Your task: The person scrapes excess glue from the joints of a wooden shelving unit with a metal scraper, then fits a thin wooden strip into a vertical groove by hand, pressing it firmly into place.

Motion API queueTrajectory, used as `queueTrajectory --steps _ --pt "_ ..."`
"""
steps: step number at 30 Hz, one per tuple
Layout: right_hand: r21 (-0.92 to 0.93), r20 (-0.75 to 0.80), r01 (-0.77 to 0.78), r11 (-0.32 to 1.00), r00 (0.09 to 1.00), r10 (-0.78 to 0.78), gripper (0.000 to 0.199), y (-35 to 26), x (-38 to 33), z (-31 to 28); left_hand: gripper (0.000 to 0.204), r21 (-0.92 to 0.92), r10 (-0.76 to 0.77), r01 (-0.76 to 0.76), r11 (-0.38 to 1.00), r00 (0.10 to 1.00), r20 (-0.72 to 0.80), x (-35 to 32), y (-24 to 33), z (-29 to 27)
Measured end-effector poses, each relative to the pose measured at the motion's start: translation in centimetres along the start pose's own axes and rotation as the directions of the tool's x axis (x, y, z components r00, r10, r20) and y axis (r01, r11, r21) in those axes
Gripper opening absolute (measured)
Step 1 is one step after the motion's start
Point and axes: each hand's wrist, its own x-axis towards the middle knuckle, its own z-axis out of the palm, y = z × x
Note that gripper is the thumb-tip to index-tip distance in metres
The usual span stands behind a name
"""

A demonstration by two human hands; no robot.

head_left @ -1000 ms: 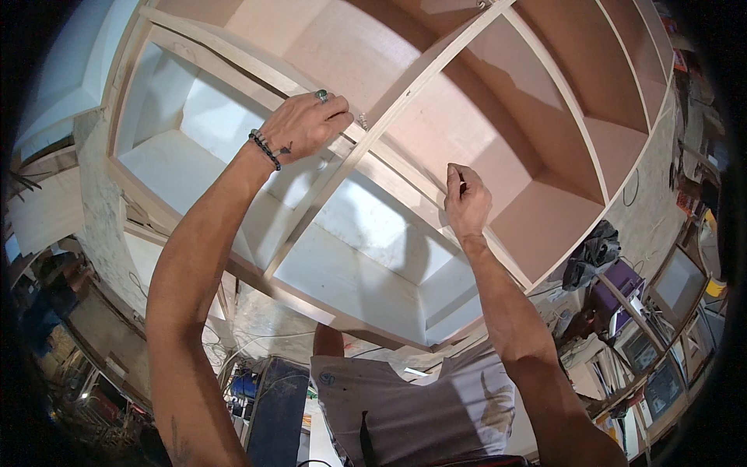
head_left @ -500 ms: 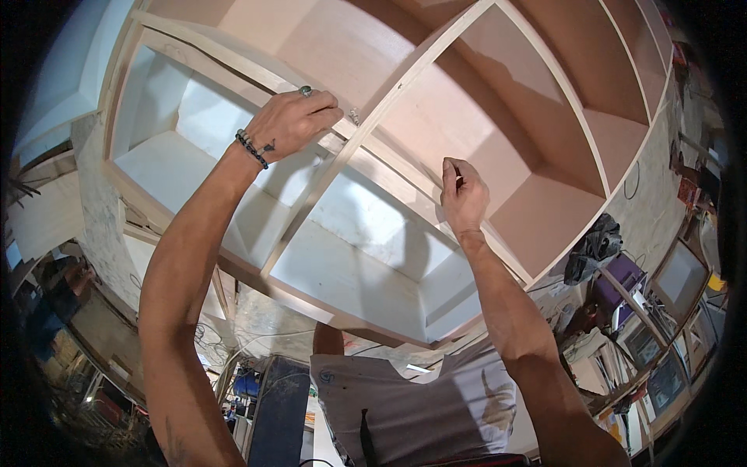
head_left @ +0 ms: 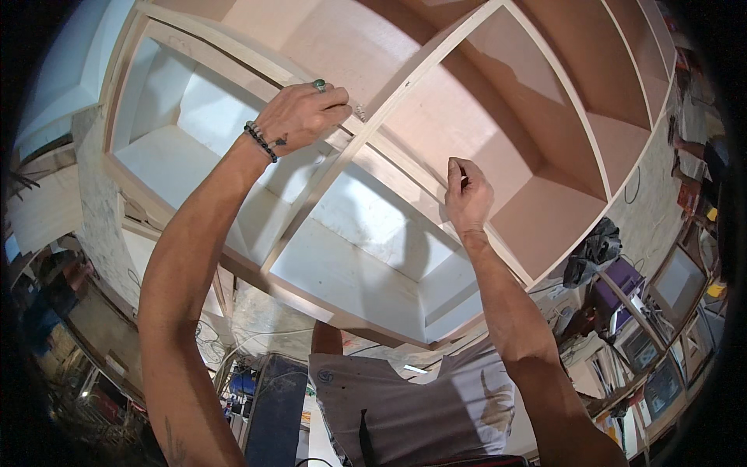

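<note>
A large unpainted wooden shelf unit (head_left: 436, 132) with open square compartments fills the view. My left hand (head_left: 299, 117), with a ring and a bead bracelet, rests on the front strip (head_left: 233, 54) near where the strips cross. Its fingertips pinch a small metal part (head_left: 359, 111) against the wood. My right hand (head_left: 467, 191) is raised against the horizontal strip (head_left: 405, 183) to the right of the crossing. Its fingers are closed on a small dark thing that I cannot identify.
A dark bundled cloth (head_left: 595, 249) and a purple thing (head_left: 622, 292) lie by the unit's lower right corner. Screens and boxes (head_left: 673, 284) crowd the right side. A blue object (head_left: 272, 405) and cables lie below. A white panel (head_left: 54, 86) stands at the left.
Both hands stay almost where they were. My left fingertips have crept slightly toward the crossing of the strips, and the view has shifted a little.
</note>
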Motion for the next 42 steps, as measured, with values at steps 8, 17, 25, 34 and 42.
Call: queueTrajectory --steps 8,17,25,34,42 --pt "-0.006 0.005 -0.031 0.999 0.999 0.031 0.021 -0.35 -0.03 -0.13 0.016 0.006 0.012 -0.011 1.000 1.000 -0.020 -0.06 0.14 0.13" --pt "-0.036 0.016 -0.035 0.999 0.999 0.036 0.021 -0.22 0.04 -0.18 0.012 0.021 -0.018 0.018 1.000 1.000 0.000 0.02 0.33 0.26" --pt "-0.005 0.014 -0.035 0.999 0.999 0.036 0.023 -0.20 -0.02 -0.06 0.012 0.049 0.009 -0.007 0.999 0.999 -0.031 -0.28 0.08 0.68" --pt "-0.025 0.023 -0.044 0.999 0.999 0.045 0.022 -0.03 0.04 -0.08 0.014 0.045 0.023 -0.022 0.999 0.999 -0.029 0.01 0.31 0.35" --pt "-0.032 0.011 -0.023 0.999 1.000 0.024 0.023 0.17 -0.01 0.04 0.015 0.058 0.026 -0.025 0.998 0.999 -0.020 -0.10 0.26 0.67"
